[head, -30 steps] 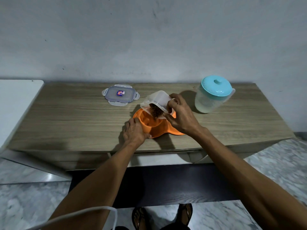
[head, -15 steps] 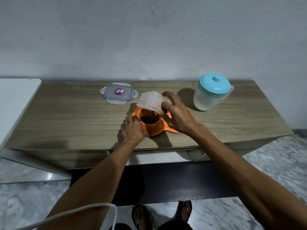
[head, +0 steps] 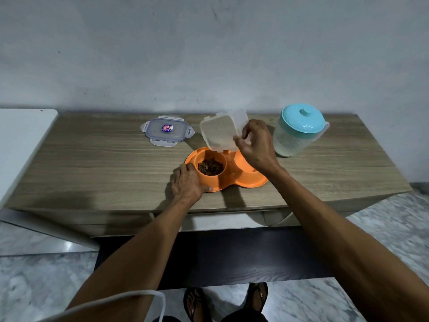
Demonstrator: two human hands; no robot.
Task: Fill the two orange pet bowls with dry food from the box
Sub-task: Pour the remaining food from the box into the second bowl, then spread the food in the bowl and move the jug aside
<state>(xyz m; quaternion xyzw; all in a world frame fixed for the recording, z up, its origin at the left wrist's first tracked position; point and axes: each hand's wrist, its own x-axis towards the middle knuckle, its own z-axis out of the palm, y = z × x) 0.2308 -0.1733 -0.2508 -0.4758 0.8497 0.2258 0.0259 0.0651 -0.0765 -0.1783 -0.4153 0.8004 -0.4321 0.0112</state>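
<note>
An orange double pet bowl [head: 234,182] sits near the front of the wooden table. Its left bowl holds brown dry food [head: 210,167]. The right bowl [head: 243,165] is mostly hidden behind my right wrist. My right hand [head: 256,145] grips a clear plastic box [head: 220,131], held upturned above the bowls with its base facing me; it looks empty. My left hand [head: 189,183] rests on the left rim of the orange tray, holding it steady.
The box's clear lid [head: 167,130] lies flat at the back of the table [head: 104,159]. A clear jug with a teal lid [head: 299,130] stands to the right of the bowls. A white surface [head: 21,145] adjoins the table's left end.
The dry food has dropped from the box into the left bowl. My right hand has lifted the box and tipped it further, bottom up. My left hand has stayed on the tray.
</note>
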